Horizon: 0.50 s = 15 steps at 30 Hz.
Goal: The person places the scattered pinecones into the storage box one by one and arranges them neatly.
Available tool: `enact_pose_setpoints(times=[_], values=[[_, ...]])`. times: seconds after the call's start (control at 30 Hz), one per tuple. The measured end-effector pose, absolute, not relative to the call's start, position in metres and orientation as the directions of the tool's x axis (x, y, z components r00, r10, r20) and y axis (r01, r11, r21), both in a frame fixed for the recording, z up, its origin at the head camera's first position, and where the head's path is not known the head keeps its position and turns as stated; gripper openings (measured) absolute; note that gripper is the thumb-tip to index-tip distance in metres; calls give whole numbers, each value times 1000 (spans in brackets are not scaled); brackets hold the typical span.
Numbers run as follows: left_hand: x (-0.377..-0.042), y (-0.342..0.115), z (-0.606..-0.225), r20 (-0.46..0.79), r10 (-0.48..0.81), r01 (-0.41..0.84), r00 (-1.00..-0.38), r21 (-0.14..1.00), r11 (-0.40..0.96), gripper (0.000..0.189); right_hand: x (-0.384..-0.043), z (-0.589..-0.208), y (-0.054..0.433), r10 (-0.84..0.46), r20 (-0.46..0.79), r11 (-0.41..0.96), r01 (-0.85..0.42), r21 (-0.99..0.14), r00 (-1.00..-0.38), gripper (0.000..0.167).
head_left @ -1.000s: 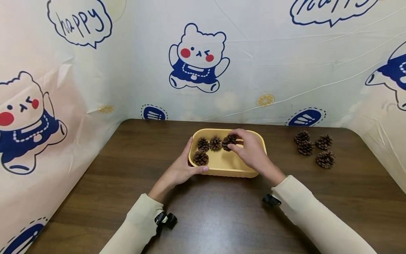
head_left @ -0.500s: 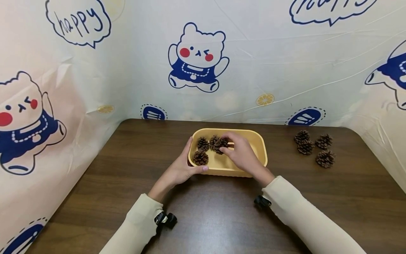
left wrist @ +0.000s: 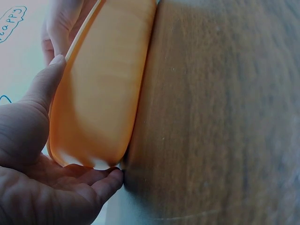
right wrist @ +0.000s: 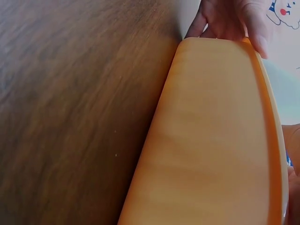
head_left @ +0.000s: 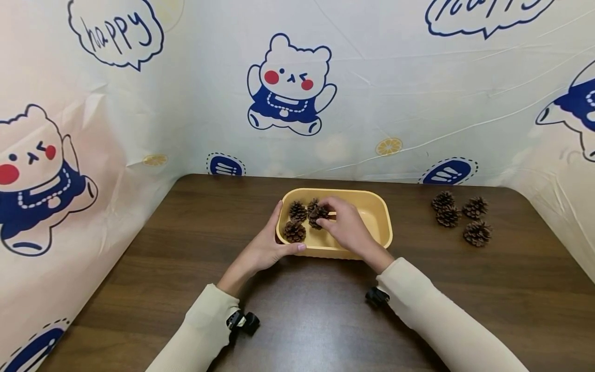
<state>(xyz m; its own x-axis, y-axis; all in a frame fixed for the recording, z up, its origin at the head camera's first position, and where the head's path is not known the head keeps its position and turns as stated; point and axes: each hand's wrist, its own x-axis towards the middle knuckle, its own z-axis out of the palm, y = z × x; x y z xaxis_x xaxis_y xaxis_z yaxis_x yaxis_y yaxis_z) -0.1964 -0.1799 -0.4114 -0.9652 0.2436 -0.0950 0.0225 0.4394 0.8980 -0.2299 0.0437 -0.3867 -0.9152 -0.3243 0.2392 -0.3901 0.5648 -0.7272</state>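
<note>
One pinecone [head_left: 317, 215] is pinched in right fingers [head_left: 327, 224], left fingers [head_left: 292, 249] gripping the tray edge [head_left: 334, 251], with room rightward inside.

Backdrop [head_left: 381, 93]: "happy" in left speech bubble [head_left: 116, 35], cropped in right bubble [head_left: 488, 18]; "!!!" on blue patches [head_left: 448, 171].

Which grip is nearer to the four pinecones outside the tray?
Right. The right grip is over the tray, to the left of those pinecones; the left grip holds the tray's left end, farther away.
</note>
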Motion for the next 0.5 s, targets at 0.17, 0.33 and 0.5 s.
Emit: enact_pose_setpoints(times=[0.17,0.33,0.5], values=[[-196,-180,-412,-92,244,28,-966,894,448,128,-232,-389,40,-325,221,583,-378,-719,-920,41],[-197,-180,-412,-94,241,27,-966,890,454,127,-233,-389,38,-321,191,603,-356,-714,-928,40],[-197,-181,-411,-82,244,41,-966,887,459,126,-234,-389,37,-332,181,611,-358,-706,-926,38]])
